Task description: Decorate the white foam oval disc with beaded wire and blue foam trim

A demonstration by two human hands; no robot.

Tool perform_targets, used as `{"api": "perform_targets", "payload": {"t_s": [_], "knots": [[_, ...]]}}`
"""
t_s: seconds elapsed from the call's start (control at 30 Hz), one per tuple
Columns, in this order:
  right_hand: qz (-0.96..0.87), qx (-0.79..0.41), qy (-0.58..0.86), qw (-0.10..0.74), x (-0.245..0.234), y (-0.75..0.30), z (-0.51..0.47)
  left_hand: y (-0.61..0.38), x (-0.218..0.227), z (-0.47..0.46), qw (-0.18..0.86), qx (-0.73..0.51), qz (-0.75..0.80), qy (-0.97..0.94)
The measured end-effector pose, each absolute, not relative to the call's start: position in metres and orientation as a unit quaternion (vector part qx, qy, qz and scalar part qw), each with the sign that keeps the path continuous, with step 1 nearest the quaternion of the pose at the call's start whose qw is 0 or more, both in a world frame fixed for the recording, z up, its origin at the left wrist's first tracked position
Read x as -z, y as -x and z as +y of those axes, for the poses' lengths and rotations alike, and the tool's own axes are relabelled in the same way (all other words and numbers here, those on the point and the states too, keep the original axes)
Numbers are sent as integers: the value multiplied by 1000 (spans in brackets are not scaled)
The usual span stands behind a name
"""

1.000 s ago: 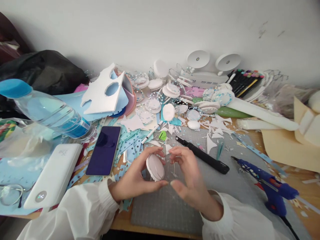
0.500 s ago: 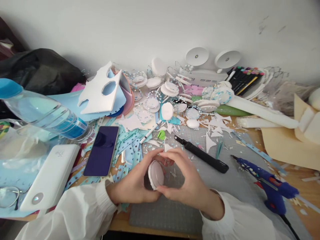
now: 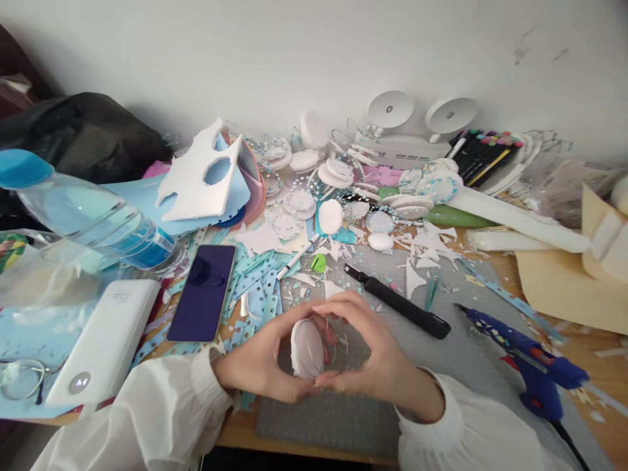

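Observation:
A round white foam disc (image 3: 309,350), tilted on its edge, is held above the cutting mat. My left hand (image 3: 260,363) curls around its left side, with the thumb below and the fingers over the top. From the other side my right hand (image 3: 385,363) arches over, its thumb at the disc's lower edge and its fingertips near the top. Thin pale strands show between the hands. Just beyond them lie a black utility knife (image 3: 397,301) and a small green piece (image 3: 318,263).
The grey cutting mat (image 3: 333,418) bears foam scraps. A blue glue gun (image 3: 530,356) lies right, a phone (image 3: 203,294) and white power bank (image 3: 103,343) left. A water bottle (image 3: 93,212) leans behind them. Several decorated foam discs (image 3: 336,171) are heaped along the wall.
The disc has turned slightly, showing more of its flat face. My right thumb has shifted a little along its lower edge. The view has moved slightly.

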State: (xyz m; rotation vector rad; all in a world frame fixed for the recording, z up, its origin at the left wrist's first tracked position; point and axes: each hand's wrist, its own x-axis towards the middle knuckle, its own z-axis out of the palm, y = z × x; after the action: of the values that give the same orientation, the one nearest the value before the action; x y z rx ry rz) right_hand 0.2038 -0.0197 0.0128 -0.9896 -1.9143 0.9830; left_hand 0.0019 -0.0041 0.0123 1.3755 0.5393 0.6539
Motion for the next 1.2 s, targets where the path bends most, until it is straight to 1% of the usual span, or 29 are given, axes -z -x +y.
{"api": "perform_targets", "payload": {"t_s": [0.23,0.43,0.63,0.83,1.0,1.2], "knots": [[-765,-333,386,394,-9,-201,-21,-2,-11,-4,743,-281,219,-567],[-759,-332,391,401,-9,-201,-21,-1,-9,-5,769,-265,198,-547],[-767,-325,384,398,-10,-201,-20,3,2,-7,757,-285,192,-555],[-770,-337,378,389,-7,-201,-20,1,-4,-1,765,-282,202,-542],[-746,-337,393,419,-8,-201,-22,1,-4,0,767,-317,173,-530],[-743,-314,397,438,-12,-201,-23,4,-3,1,777,-317,162,-519]]}}
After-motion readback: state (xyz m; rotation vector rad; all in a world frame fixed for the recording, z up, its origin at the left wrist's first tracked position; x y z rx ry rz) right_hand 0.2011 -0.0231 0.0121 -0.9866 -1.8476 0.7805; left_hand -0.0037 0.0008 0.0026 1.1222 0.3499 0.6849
